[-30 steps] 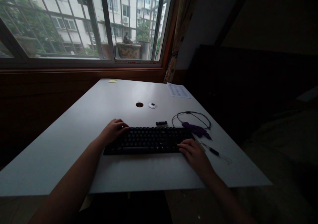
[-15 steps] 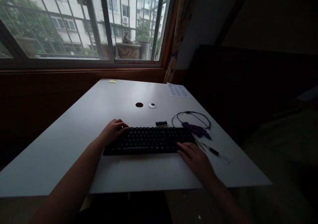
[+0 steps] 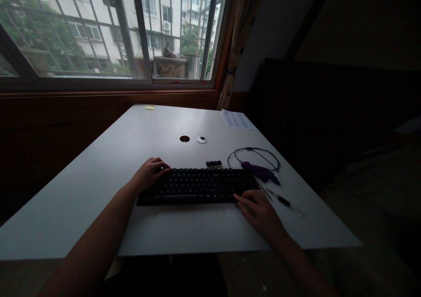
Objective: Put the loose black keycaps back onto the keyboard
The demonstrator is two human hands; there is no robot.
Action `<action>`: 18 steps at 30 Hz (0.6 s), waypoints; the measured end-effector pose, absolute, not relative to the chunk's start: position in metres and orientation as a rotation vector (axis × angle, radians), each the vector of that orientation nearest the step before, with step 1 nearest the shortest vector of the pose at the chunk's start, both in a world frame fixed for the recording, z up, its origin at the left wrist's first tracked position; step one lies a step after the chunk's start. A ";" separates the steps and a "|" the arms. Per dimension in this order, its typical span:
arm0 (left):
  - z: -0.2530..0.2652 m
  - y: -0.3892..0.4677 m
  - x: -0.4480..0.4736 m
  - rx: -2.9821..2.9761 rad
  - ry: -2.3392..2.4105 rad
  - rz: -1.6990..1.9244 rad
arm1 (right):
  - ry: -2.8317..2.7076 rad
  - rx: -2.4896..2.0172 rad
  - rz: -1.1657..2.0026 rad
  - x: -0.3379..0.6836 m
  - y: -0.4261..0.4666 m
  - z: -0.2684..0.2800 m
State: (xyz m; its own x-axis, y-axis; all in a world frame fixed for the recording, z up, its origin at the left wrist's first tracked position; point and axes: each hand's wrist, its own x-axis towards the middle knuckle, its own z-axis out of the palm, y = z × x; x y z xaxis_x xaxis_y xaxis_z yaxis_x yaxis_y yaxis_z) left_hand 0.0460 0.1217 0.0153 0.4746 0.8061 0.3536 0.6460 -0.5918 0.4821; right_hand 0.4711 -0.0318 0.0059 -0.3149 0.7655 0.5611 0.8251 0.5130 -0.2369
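A black keyboard [image 3: 194, 187] lies on the white table in front of me. My left hand [image 3: 151, 173] is at its far left corner, fingers bent over the edge and holding it. At the near right end, my right hand [image 3: 256, 205] rests against the keyboard, its index finger stretched onto the keys and its thumb apart at the front edge. Just behind the keyboard sits a small black piece [image 3: 213, 163]. Right of it are a crumpled purple cloth [image 3: 261, 173] and a thin tool with a black handle and wire end [image 3: 284, 201].
A looped black cable [image 3: 279, 161] lies at the right. Farther back, the white table [image 3: 108, 156] has a round hole [image 3: 184, 138] with a round cover [image 3: 201, 140] beside it. A printed sheet [image 3: 237, 119] and yellow notes [image 3: 149, 107] lie near the far edge.
My right hand's fingertips have shifted slightly toward me, to the keyboard's front edge, and the fingers are a little more bent. My left hand and the keyboard have stayed in place.
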 end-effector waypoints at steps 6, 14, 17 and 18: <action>0.014 0.123 0.045 2.442 1.238 0.798 | -2.142 -1.266 -0.256 0.473 -0.032 0.006; 0.015 0.122 0.044 2.450 1.234 0.801 | -2.194 -1.217 -0.262 0.472 -0.033 0.008; 0.015 0.122 0.045 2.441 1.244 0.801 | -2.206 -1.219 -0.256 0.472 -0.033 0.008; 0.015 0.122 0.045 2.441 1.246 0.798 | -2.205 -1.225 -0.250 0.472 -0.034 0.007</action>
State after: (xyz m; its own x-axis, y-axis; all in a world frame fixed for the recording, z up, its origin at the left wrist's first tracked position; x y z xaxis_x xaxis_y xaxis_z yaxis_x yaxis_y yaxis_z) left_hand 0.0445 0.1219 0.0148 0.4735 0.8104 0.3451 0.6523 -0.5859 0.4809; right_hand 0.4720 -0.0336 0.0073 -0.3959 0.7095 0.5830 0.8219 0.5570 -0.1196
